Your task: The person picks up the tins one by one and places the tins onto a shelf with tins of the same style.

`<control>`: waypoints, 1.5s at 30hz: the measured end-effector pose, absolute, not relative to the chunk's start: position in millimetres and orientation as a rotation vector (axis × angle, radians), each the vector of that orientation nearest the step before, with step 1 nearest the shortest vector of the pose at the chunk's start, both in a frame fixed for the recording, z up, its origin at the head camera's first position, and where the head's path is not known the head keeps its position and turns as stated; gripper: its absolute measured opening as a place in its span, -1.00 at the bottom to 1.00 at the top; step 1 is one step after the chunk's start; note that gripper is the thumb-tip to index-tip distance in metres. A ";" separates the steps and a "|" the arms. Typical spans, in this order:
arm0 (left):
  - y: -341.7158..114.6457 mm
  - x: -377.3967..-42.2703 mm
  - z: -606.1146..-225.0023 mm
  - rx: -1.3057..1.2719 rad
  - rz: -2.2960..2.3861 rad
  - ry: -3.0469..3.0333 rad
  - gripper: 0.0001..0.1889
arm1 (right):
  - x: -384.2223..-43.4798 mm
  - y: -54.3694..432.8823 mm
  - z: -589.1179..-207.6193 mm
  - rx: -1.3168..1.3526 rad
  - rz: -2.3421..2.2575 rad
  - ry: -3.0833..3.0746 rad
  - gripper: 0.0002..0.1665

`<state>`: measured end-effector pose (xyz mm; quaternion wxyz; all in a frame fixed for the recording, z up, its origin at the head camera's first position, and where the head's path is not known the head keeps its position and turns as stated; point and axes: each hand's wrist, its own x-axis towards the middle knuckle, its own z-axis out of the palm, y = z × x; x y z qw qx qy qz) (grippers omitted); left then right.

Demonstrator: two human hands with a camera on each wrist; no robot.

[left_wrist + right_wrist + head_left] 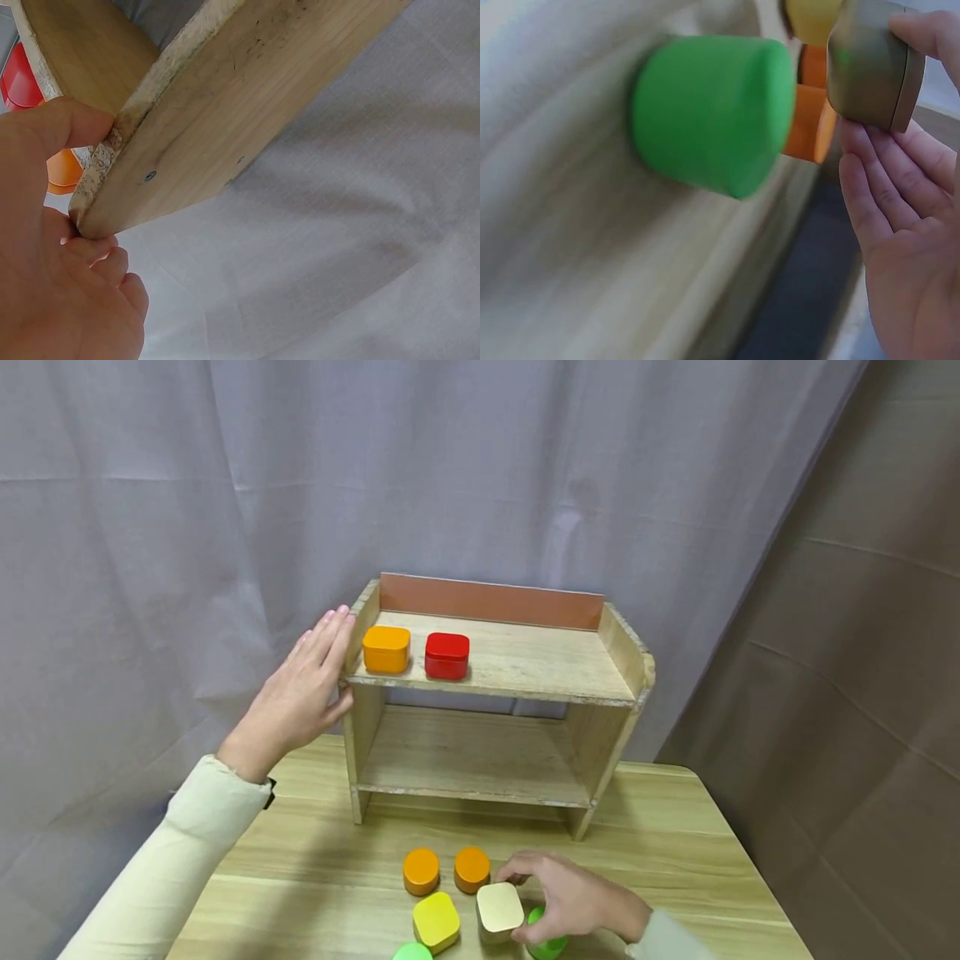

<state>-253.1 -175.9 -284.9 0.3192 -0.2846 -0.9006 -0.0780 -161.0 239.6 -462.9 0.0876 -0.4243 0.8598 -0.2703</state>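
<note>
My left hand (302,685) grips the left side panel of a small wooden shelf (480,745). In the left wrist view the thumb presses on the panel's rough front edge, with several fingers bent at its corner (94,202). My right hand (573,897) pinches a cream square box (500,907) between thumb and fingers, over the tabletop in front of the shelf. The right wrist view shows this box (870,67) from the side, darker and with a lid seam. A green round box (705,112) stands close by, partly covered by the right hand in the head view.
On the top board sit an orange square box (386,650) and a red one (447,657). Two orange round boxes (421,871), a yellow square box (436,921) and another green box (412,952) stand on the wooden table (675,852). Grey curtains (480,468) hang behind.
</note>
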 end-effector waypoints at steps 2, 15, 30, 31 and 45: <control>-176.0 -252.7 -285.9 -0.747 -0.210 -2.372 0.02 | -161.1 240.7 -455.5 -1.292 -0.789 2.575 -0.35; -174.7 -252.4 -285.9 -0.753 -0.200 -2.351 0.03 | -164.8 246.5 -411.8 -1.387 -0.746 2.632 -0.37; -174.2 -252.3 -286.5 -0.747 -0.192 -2.340 0.01 | -175.4 250.0 -351.0 -1.516 -0.748 2.695 -0.36; -174.2 -252.2 -286.4 -0.747 -0.195 -2.343 0.01 | -176.4 250.0 -346.5 -1.529 -0.750 2.695 -0.36; -176.7 -250.9 -287.0 -0.740 -0.194 -2.359 0.02 | -188.5 246.8 -280.5 -1.557 -0.742 2.767 -0.39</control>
